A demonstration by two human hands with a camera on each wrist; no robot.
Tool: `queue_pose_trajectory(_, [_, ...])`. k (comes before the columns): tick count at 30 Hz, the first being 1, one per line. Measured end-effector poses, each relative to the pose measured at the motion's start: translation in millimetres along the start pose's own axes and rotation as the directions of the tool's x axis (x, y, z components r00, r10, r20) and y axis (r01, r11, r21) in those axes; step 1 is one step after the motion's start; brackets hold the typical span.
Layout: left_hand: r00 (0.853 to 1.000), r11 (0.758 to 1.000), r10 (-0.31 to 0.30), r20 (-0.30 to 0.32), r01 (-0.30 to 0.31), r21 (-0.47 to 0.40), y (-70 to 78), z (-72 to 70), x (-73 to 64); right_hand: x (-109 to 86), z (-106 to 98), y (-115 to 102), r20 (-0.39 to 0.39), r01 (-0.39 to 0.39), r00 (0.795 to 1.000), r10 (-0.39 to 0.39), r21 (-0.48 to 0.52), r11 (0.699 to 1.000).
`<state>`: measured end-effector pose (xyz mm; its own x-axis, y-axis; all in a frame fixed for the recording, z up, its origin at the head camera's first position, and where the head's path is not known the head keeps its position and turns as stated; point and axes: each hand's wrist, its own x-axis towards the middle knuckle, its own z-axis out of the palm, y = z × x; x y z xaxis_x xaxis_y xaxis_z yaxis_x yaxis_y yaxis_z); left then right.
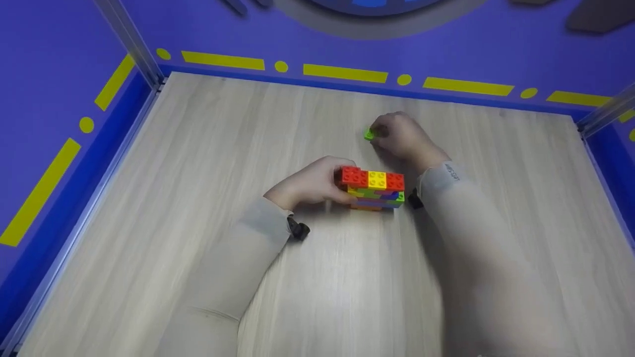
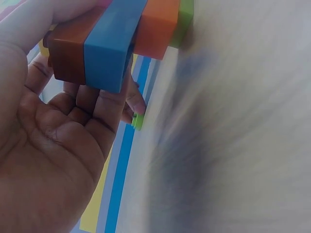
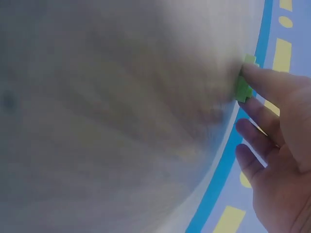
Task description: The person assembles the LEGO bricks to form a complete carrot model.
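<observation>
My left hand (image 1: pixel 320 181) grips the left end of a stack of toy building bricks (image 1: pixel 377 181), thumb on the near side. Red and yellow bricks with studs form its top row; green, blue, purple and orange show in the rows below. From the left wrist, a brown brick (image 2: pixel 70 53), a blue brick (image 2: pixel 109 46) and an orange brick (image 2: pixel 156 29) of the stack are seen close up above the palm. Farther back, my right hand (image 1: pixel 402 136) pinches a small bright green brick (image 1: pixel 368 134) low over the table between thumb and fingers.
The pale wood-grain table (image 1: pixel 208 148) lies under both hands. Blue-purple panels with yellow dashes (image 1: pixel 345 73) border it at the back and sides. A black wrist fitting (image 1: pixel 298 230) hangs at the left cuff, with another (image 1: pixel 415 199) at the right.
</observation>
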<state>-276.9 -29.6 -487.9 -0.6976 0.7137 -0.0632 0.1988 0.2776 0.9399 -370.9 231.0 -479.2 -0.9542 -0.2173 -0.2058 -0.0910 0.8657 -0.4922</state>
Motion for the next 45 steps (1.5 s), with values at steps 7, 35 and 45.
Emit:
queue_pose_trajectory(7, [1.000, 1.000, -0.012, 0.003, 0.012, 0.019, 1.2, -1.8, 1.3, -15.1, -1.6, 10.3, 0.024, 0.015, 1.000, -0.017, 0.049, 0.999])
queue_pose_trajectory(35, [1.000, 1.000, -0.013, 0.003, 0.013, 0.006, 2.3, -1.9, 2.6, -116.6, -17.5, 21.3, -0.298, 0.316, 0.918, -0.260, 0.154, 0.936])
queue_pose_trajectory(45, [1.000, 1.000, -0.017, 0.003, 0.017, 0.001, -0.3, 0.6, 0.0, -139.2, -30.3, 21.0, -0.248, 0.424, 0.895, -0.371, 0.216, 0.880])
